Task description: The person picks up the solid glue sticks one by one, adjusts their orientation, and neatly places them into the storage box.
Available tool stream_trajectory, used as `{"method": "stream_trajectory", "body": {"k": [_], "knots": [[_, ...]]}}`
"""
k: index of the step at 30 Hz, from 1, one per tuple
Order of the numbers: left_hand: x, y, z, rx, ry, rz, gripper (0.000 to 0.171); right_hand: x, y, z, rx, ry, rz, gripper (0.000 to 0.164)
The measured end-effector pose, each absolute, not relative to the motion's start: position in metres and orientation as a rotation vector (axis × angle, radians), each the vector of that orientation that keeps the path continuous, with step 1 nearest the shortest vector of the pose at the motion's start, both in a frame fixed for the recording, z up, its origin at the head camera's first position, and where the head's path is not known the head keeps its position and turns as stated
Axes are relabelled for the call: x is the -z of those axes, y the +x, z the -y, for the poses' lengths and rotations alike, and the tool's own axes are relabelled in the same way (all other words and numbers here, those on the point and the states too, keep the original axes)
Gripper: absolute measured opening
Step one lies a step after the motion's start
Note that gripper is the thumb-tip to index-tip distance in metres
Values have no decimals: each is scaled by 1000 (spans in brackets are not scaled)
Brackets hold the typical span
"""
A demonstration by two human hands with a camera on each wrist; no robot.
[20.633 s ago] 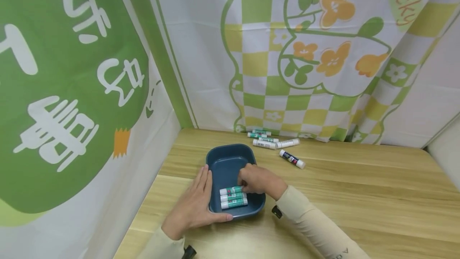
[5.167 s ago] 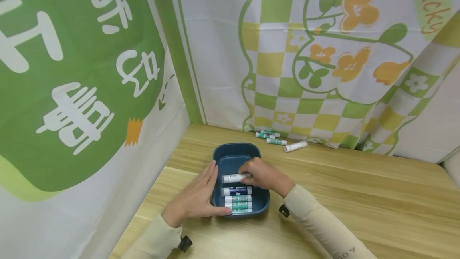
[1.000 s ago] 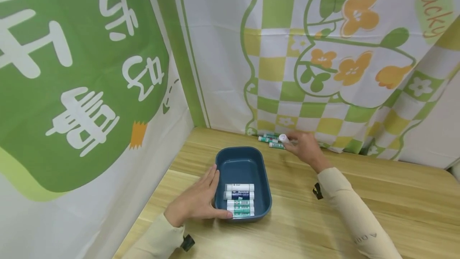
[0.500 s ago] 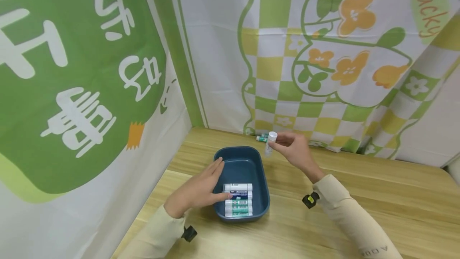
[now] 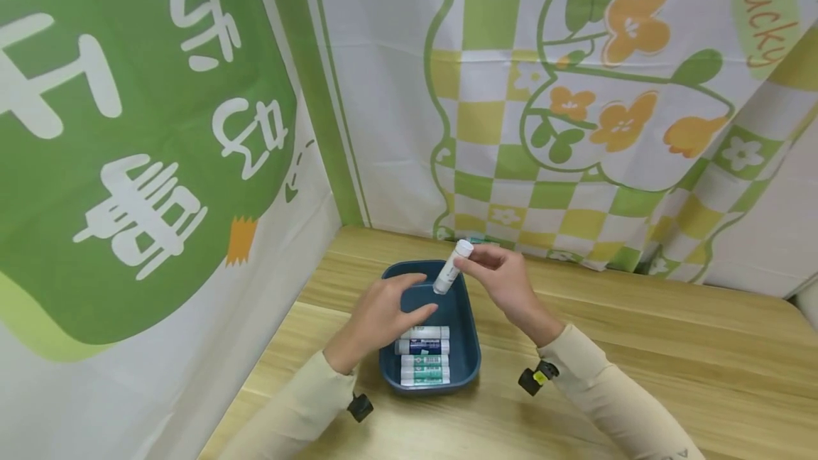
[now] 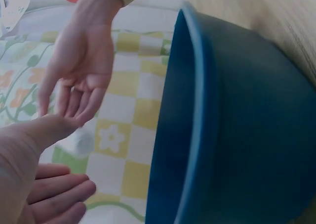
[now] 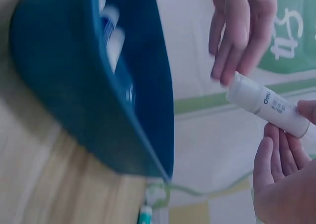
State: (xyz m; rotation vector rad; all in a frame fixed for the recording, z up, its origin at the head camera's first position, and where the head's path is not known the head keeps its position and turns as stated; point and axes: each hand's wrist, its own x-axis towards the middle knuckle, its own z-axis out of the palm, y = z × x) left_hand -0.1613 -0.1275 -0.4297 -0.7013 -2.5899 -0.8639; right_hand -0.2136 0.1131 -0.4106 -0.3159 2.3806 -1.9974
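A white glue stick (image 5: 451, 270) with a printed label is pinched at its upper part by my right hand (image 5: 508, 286); it tilts over the far half of a dark blue bin (image 5: 465, 318). My left hand (image 5: 380, 307) hovers above the bin's left side, thumb and fingers spread apart. In the right wrist view its fingertips come close to one end of the glue stick (image 7: 269, 105); whether they touch is unclear. Inside the bin's near half lie a white glue stick (image 5: 434, 332), a navy one (image 5: 429, 347) and several green-and-white ones (image 5: 427, 360), side by side.
Behind my right hand, a green glue stick (image 5: 483, 241) shows in part at the table's back edge, against the patterned curtain (image 5: 498, 155). The wooden table (image 5: 626, 332) extends to the right. A green-and-white curtain (image 5: 160, 268) hangs along the left side.
White and navy glue sticks have joined the green ones in the bin. Lately my right hand brought another white one from the back to over the bin; my left hand left the rim and rose.
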Motion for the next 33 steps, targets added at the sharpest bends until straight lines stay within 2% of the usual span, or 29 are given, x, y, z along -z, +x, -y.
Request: {"method": "stream_trajectory", "body": {"k": [7,13,18,25,33], "knots": [[433,-165,116,885,-690,2363,34,405,-200,-99,2112,-302,-2232,33],[430,-163,121,877,-696,2356,30,409,-200,-99,2118,-355,-2213,34],[427,-161,132,732,-747,2420,27,410,-205,-109,1950,-469,-2244,35],[430,-154,142,366,-833,2493,24,415,-208,-123,1572,-802,-2441,27],[433,-146,149,123,-919,2482,18,417,-201,-123,964,-1323,-2652,17]]}}
